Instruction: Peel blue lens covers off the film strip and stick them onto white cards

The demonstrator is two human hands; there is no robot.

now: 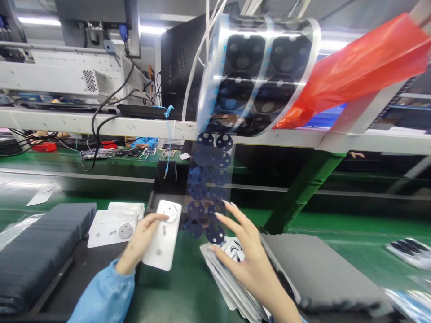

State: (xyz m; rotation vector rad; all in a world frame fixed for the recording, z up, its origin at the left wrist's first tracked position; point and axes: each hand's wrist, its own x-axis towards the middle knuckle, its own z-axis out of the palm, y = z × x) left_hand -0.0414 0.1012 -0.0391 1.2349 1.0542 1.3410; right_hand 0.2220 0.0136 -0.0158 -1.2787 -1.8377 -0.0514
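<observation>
My left hand [143, 240] pinches a white phone back cover [164, 244] near its upper end, where a round camera area with small holes shows. A clear strip of dark round stickers [198, 190] with small holes hangs in front of me, in two columns. My right hand [244, 237] is at the lower right of this strip, fingers apart and holding nothing. Whether its fingertips touch the strip I cannot tell. Beneath my right hand lies a stack of white covers [222, 273]. More white covers [111, 226] overlap on the left, beside my left hand.
The sticker roll [256, 76] hangs from the shelf rail [148, 125], with a red plastic bag [363, 67] to its right. Padded blocks stand left [50, 246] and right [323, 269] on the green table [188, 287]. A green-wrapped post [303, 193] rises behind.
</observation>
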